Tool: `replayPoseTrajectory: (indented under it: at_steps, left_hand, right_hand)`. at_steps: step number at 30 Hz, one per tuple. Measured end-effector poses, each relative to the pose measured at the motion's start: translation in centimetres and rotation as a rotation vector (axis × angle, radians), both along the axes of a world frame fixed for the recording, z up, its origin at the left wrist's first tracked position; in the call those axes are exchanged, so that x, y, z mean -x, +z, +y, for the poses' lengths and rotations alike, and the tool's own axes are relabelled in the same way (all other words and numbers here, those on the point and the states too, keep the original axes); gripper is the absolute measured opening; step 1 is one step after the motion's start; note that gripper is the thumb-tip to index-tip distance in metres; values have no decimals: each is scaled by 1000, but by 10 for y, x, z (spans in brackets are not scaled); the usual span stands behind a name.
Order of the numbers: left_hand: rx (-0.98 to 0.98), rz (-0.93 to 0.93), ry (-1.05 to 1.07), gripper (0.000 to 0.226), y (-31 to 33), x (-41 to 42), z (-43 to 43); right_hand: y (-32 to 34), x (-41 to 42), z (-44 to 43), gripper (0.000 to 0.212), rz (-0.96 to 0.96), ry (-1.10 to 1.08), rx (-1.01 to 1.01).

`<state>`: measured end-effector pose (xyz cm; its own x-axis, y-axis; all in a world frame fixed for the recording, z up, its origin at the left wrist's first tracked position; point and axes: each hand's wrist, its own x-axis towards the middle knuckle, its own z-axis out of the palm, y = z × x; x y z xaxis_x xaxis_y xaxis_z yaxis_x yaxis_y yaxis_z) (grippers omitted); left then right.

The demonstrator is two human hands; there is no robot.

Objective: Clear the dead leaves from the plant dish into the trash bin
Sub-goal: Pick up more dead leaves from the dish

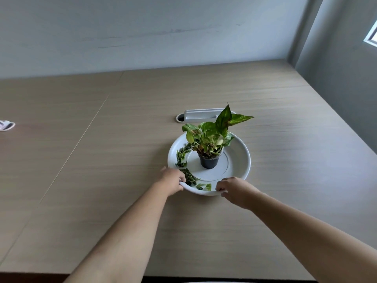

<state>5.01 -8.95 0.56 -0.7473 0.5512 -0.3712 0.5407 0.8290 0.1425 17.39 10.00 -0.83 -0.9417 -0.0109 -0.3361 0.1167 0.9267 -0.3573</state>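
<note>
A round white plant dish [238, 158] sits on the wooden table, right of centre. In its middle stands a small black pot [209, 161] with a green leafy plant [210, 137]. Dark dead leaves [182, 158] lie scattered along the dish's left and near inner rim. My left hand [172, 180] grips the near-left rim, fingers curled over it beside the leaves. At the near-right rim my right hand [236, 190] holds the edge with its fingers closed on it. No trash bin is in view.
A grey cable tray with a round grommet hole [201, 115] sits just behind the dish. A small pale object [6, 125] lies at the table's far left edge. Walls close the far side and the right.
</note>
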Motion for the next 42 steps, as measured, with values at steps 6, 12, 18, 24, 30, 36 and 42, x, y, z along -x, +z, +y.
replayPoseTrajectory:
  at_steps: [6,12,18,24,30,36,42]
  left_hand:
    - [-217,-64,18,32,-11,-35,16]
    - [-327,-132,117,28,-11,-26,20]
    - [-96,-102,41,41,-17,-2,29]
    - [-83,-91,40,30,-33,-1,40]
    - [-172,-75,54,17,-41,-1,43]
    - [-272,-146,87,12,-43,-2,45]
    - [-368,-176,193,12,-39,-1,43]
  right_hand:
    - [4,0,52,36,-19,-139,-76]
    - [5,9,37,41,44,-185,-69]
    - [-1,31,-5,29,6,-181,35]
    - [-20,44,-19,41,-14,-279,-47]
    - [-27,44,-14,20,18,-272,-32]
    - [-28,43,0,32,0,-278,68]
    - [-20,44,1,26,63,-389,190]
